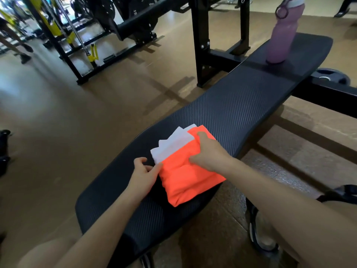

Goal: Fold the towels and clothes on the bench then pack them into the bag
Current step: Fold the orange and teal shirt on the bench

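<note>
View from a head-worn cam, looking down at a black padded gym bench, the table (241, 105) here, running from bottom left to top right over a tan floor. Near the middle of its near half lies a folded bright orange garment (185, 178), w/ folded white towels (173, 144) stacked under it and fanning out past its far-left edge. The left hand (143, 175) sits at the garment's left edge, fingers curled, thumb and fingertips touching the orange cloth where it meets the white; whether it pinches the cloth is hard to tell. The right hand (209, 151) lies on top of the orange garment toward its far-right side, fingers bent and pressing down into the fabric. At the far end of the table a purple water bottle (282, 33) stands upright, well apart from the pile. Black weight-rack frames (201, 45) rise behind the table, w/ a weight plate (332, 76) on the floor to the right. A dark shoe (260, 235) shows at bottom right.
</note>
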The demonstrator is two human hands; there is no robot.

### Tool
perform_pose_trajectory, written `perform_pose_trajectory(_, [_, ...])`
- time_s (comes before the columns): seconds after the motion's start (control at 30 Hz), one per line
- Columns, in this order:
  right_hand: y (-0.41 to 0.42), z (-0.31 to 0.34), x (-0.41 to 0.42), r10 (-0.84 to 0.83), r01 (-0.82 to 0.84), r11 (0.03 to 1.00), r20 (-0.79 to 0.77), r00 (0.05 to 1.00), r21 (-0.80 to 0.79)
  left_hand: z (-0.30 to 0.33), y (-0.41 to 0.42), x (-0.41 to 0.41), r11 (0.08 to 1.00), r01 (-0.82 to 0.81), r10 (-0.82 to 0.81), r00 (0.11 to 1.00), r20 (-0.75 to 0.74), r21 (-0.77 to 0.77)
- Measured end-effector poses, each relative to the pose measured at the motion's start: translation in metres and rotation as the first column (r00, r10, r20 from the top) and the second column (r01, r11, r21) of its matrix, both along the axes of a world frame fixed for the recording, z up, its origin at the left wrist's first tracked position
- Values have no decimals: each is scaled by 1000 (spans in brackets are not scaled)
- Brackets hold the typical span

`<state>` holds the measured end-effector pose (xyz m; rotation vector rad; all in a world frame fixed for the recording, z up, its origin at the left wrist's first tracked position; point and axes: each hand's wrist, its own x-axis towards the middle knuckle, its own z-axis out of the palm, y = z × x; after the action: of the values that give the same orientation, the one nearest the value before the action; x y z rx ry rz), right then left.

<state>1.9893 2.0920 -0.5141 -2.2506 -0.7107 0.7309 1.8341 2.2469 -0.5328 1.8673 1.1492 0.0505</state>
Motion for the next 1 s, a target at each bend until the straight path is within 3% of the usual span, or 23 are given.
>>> perform_pose_trajectory(0.13, [7,12,-5,-21,51,957,-106,994,287,3,-10,8,990,-63,75,992,99,-125])
perform_pose_trajectory(0.3, [3,23,-1,-83,179,860,-214,973,478,-3,-18,12,1000,-2,-2,989,147,25])
perform_pose_trajectory(0.4, [-13,21,12,-159,251,876,-245,956,411,-10,-23,12,993,49,-63,989,135,109])
perform_pose_trajectory(0.53, [-34,-1,17,-40,39,999,26,999,3,-12,-38,13,972,150,-169,981,99,180])
perform_pose_trajectory(0.6, [-34,-13,17,-1,3,997,20,1000,-77,-11,-50,13,960,195,-215,973,84,202])
perform_pose_trajectory(0.73, [-31,-17,24,-5,5,997,-2,1000,-73,-13,-60,17,954,231,-251,964,88,193])
perform_pose_trajectory(0.83, [-30,-16,21,25,-21,998,85,996,-53,-6,-62,18,959,195,-223,967,124,206])
perform_pose_trajectory(1.0, [-29,-7,20,-13,-33,974,204,979,223,1,-65,14,954,159,-205,965,165,254])
